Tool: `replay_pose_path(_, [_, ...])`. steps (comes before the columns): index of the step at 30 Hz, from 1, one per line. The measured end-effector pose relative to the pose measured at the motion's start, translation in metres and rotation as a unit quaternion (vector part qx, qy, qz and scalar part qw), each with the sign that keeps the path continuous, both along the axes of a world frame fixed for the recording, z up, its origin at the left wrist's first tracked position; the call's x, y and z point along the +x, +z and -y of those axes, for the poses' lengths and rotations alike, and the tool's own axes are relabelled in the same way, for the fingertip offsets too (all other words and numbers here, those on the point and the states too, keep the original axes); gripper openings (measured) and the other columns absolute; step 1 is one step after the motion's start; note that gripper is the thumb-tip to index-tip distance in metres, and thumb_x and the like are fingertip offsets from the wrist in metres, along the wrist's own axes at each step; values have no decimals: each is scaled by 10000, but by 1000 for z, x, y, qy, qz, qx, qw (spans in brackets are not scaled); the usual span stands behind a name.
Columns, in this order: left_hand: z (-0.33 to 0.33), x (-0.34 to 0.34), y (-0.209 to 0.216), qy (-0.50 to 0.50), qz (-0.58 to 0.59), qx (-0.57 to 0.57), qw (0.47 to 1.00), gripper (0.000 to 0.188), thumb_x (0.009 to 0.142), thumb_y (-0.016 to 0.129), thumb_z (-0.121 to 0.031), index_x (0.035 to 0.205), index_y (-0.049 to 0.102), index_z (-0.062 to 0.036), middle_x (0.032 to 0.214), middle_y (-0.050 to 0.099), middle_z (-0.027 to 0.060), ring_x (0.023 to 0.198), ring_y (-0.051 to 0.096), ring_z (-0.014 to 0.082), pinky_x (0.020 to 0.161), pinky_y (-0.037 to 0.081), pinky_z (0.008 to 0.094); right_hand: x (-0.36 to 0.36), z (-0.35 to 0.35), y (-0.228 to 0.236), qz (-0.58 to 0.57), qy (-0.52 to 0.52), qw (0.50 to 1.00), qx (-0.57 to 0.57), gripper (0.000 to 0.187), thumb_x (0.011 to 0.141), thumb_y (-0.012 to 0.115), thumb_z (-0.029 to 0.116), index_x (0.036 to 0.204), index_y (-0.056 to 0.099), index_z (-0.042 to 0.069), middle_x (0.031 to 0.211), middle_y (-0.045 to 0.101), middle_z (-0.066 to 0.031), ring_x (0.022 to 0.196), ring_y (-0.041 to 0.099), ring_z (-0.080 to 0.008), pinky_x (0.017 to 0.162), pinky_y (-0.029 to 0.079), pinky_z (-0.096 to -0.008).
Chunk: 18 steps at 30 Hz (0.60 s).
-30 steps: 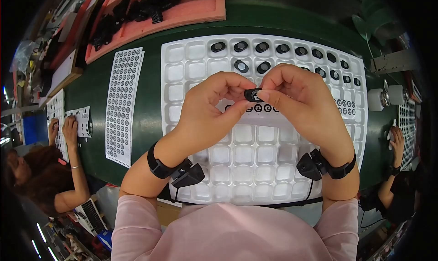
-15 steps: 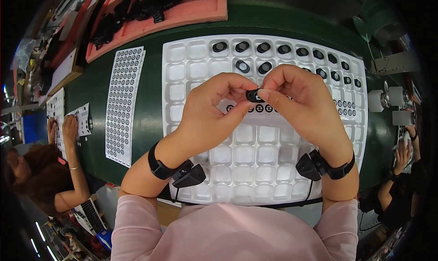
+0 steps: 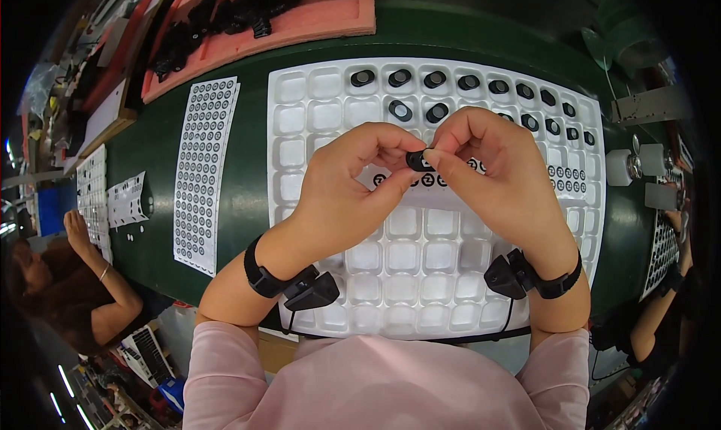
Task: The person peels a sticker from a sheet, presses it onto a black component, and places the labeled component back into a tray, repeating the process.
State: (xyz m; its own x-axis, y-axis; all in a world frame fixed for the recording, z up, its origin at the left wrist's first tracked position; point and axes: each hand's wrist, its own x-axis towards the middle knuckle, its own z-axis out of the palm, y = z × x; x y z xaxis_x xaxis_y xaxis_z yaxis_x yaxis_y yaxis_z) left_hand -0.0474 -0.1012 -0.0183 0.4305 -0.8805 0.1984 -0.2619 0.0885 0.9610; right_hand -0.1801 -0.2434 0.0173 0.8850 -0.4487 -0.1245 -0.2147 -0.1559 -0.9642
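Note:
A small black oval part (image 3: 415, 160) is pinched between the thumb and fingers of my left hand (image 3: 342, 178), above the tray. My right hand (image 3: 503, 163) is closed as well, with its thumb tip pressed on the right end of the same part. The thumb covers much of the part's face. Beneath both hands lies a white strip of round black-and-white stickers (image 3: 428, 193), across the white compartment tray (image 3: 366, 257). Similar black oval parts (image 3: 399, 78) with grey round centres sit singly in the tray's far compartments.
A larger sticker sheet (image 3: 197, 178) lies left of the tray on the green table (image 3: 251, 129). Pink foam (image 3: 330, 13) with black pieces is at the far left. White-bodied bottles (image 3: 619, 167) stand right. A co-worker's hand (image 3: 76, 231) shows left; another co-worker's arm (image 3: 650, 321), right.
My right thumb has shifted slightly over the black part, hiding the light mark seen on it before. The co-worker at left has drawn a hand back from the sticker sheet there.

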Motion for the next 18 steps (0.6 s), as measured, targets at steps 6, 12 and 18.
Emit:
replay_pose_path(6, [0,0,1,0,-13,0,1000,278,810,676,40,1077,617,-14,972,677,61,869,643,134,816,522,275,0,0,0,15,-2,1000,-1,79,867,654,1,880,577,-7,865,596,-18,788,542,-79,723,455,-225])
replay_pose_path(12, [-1,0,-2,9,-50,-28,998,274,815,667,44,1079,616,-9,973,679,68,876,646,142,819,523,281,4,4,2,-1,13,987,161,93,897,663,60,904,590,3,815,603,-1,724,543,-64,668,458,-213])
replay_pose_path(18, [-2,0,0,2,43,-23,999,270,816,668,41,1077,617,-6,957,686,77,861,651,153,813,525,286,3,1,-6,-16,30,994,107,109,913,654,95,901,602,0,744,604,7,656,554,-66,619,462,-213])
